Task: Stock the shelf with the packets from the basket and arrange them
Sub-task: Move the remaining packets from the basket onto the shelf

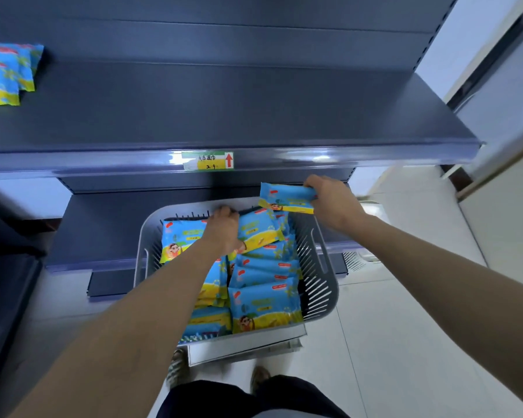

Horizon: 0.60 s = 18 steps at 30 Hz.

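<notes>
Packets (263, 300): blue-and-yellow, glossy, flat.

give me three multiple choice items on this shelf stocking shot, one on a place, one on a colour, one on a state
1. Where do the packets already on the shelf sit?
A. far left
B. centre
C. far right

2. What colour is the arrow on the price label?
A. green
B. red
C. black

3. What is the right hand doing?
A. resting empty
B. holding a packet above the basket
C. gripping the basket handle

Answers:
1 A, the stocked packets lie at the shelf's left end.
2 B, the arrow is red.
3 B, it grips a blue packet above the basket.
</notes>
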{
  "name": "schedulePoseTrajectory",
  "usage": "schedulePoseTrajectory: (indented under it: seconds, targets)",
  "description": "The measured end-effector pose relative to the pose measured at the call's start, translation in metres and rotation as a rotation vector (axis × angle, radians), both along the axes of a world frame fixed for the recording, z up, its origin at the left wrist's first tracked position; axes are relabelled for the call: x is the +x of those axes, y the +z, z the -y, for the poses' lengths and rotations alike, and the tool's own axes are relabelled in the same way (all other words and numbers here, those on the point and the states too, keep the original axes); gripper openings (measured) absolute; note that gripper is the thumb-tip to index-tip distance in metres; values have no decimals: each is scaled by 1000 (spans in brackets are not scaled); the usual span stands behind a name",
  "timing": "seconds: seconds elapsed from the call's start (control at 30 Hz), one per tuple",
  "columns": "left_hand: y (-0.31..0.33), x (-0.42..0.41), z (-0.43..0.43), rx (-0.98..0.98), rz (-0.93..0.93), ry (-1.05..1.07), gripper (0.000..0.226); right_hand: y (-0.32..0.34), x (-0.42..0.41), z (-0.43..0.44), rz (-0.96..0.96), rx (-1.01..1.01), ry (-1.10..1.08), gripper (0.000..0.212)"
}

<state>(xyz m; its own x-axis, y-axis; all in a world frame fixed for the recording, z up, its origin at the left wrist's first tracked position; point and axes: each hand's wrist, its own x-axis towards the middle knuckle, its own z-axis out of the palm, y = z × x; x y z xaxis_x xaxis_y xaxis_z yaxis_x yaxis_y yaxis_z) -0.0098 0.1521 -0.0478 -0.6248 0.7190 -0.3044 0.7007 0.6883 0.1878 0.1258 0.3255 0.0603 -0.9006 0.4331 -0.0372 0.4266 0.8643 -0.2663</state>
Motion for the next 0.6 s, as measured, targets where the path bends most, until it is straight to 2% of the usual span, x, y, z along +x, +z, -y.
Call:
schedulePoseTrajectory:
  seconds: [0.13, 0.23, 0.33, 0.4, 0.47, 0.53, 0.6]
  targets:
    - [-3, 4, 6, 55, 2, 82, 72, 0, -1, -2, -31, -24, -1, 31]
    - [9, 14, 15, 134, 161, 54, 47, 9, -3, -1, -58, -54, 0, 27]
    - [50, 12, 20, 130, 179, 6, 34, 33, -20, 0, -99, -72, 26, 28]
    - [109, -10, 56, 193, 61, 97, 32, 71, -69, 27, -190, -92, 145, 29]
    - [138, -23, 58, 224, -18, 61, 30, 85, -84, 28, -227, -78, 140, 28]
    - [178, -57, 106, 257, -93, 136, 29, 107, -135, 66, -303, -102, 231, 28]
    - [195, -63, 109, 315, -115, 160, 32, 114, -139, 64, -326, -114, 222, 26]
